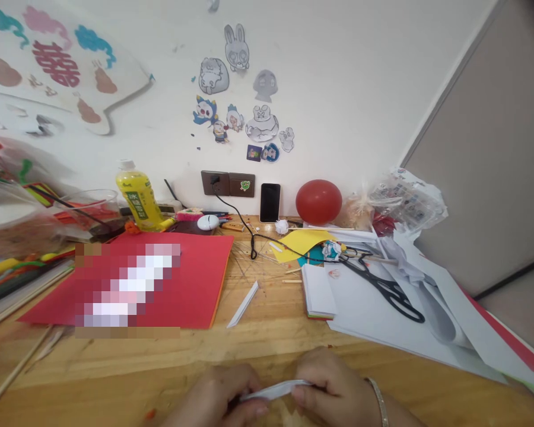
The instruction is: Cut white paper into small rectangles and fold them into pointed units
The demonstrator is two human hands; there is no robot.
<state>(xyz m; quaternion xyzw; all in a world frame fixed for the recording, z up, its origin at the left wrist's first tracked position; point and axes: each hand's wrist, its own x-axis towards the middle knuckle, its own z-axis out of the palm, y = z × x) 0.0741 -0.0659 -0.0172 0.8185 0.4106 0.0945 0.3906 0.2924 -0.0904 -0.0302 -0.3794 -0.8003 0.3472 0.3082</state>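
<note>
Low in the head view, a narrow folded strip of white paper (277, 390) stretches between my two hands, just above the wooden table. My left hand (225, 392) is closed, pinching the strip's left end between thumb and fingers. Its right end is gripped by my right hand (327, 382), with the thumb on the near side. A bracelet circles my right wrist. Farther back on the table lies another folded white paper strip (243, 304), touched by neither hand.
Red paper sheets (200, 279) lie at left, partly blurred out. Behind them stands a yellow drink bottle (137, 196). A small paper stack (318, 290), black-handled scissors (396, 290) and white sheets (360, 314) cover the right. A phone (270, 203) and red balloon (319, 201) sit by the wall.
</note>
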